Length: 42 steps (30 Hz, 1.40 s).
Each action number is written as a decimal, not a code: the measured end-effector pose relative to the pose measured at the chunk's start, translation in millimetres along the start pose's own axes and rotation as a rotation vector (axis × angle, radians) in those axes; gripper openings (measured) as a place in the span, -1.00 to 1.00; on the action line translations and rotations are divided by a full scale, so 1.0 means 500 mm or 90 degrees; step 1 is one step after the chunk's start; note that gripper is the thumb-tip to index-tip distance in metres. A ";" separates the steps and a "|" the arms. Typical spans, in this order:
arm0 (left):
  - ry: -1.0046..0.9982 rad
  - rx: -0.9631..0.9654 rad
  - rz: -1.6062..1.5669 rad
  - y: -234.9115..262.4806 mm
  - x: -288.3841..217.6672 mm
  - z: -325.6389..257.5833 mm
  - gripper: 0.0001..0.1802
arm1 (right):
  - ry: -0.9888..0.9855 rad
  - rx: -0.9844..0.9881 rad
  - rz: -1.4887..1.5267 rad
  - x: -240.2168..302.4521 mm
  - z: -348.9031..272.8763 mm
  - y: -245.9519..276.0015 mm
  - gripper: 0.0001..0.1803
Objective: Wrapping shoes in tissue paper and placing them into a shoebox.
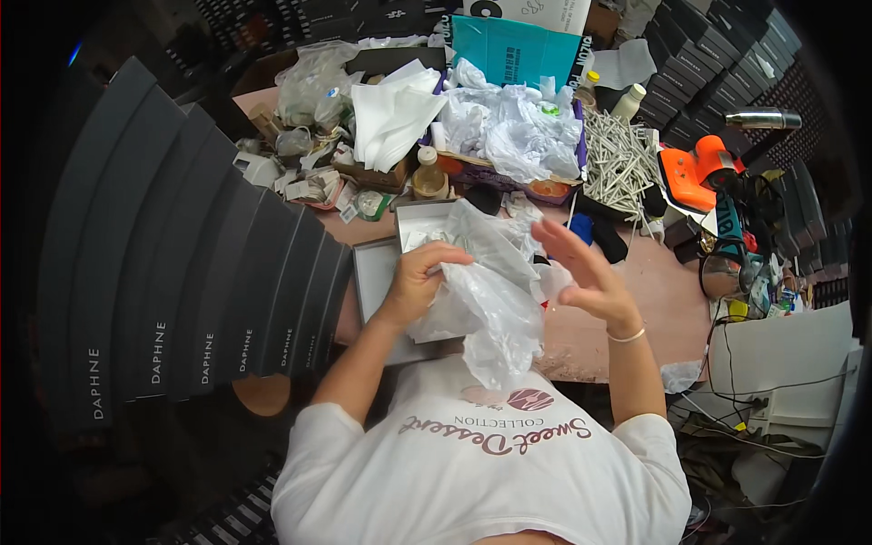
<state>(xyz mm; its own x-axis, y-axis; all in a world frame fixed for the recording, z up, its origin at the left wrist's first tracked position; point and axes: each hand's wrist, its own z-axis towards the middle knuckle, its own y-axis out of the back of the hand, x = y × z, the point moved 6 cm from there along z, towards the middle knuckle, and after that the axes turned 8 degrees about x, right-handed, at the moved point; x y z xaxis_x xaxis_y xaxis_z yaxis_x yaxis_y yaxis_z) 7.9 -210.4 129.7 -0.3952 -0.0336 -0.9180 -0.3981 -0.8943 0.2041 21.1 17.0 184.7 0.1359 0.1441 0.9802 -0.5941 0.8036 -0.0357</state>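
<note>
My left hand is closed on a crumpled, translucent white plastic bag, which hangs down in front of my shirt. To the right of it, my right hand is held up with fingers stretched and thumb apart; nothing shows in its grip. Whether its thumb touches the thin white material there, I cannot tell. Behind and under the bag lies an open grey shoe box, partly covered by the bag and my left hand. A second grey box part sits beside it; what is inside is mostly hidden.
Tall stacks of dark shoe boxes rise on my left. Along the pink table's far side stand a bin of crumpled white paper, white sheets, a bottle, a heap of pale sticks and an orange tool.
</note>
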 end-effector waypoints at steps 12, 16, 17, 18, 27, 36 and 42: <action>0.486 0.064 -0.255 -0.063 0.104 -0.171 -0.54 | -0.161 -0.109 0.301 -0.227 0.023 0.004 -0.71; 0.136 -0.131 0.598 0.018 -0.064 -0.127 -0.65 | -0.156 -0.149 0.320 -0.249 0.000 0.015 -0.71; 0.109 -0.128 0.453 0.014 -0.049 -0.135 -0.57 | -0.143 -0.141 0.337 -0.246 -0.001 0.012 -0.71; 0.271 -0.054 0.203 -0.011 -0.026 -0.133 -0.56 | -0.132 -0.126 0.356 -0.240 0.003 -0.001 -0.71; 0.293 -0.127 -0.486 -0.153 0.099 -0.083 -0.62 | -0.108 -0.219 -0.081 -0.178 -0.024 -0.045 -0.83; 0.296 -0.138 -0.242 -0.034 0.159 -0.177 -0.55 | -0.104 -0.205 0.149 -0.179 -0.027 -0.005 -0.73; 0.223 0.124 -0.563 -0.095 0.120 -0.046 -0.07 | -0.213 0.049 0.296 -0.125 0.028 -0.096 -0.64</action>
<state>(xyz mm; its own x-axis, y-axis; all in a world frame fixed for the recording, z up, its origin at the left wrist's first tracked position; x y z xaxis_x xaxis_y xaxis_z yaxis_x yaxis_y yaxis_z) 22.0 -180.0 57.0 0.3690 0.4560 -0.8099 -0.5758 -0.5718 -0.5844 30.3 -38.7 128.1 -0.4042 0.2717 0.8734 -0.5887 0.6535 -0.4757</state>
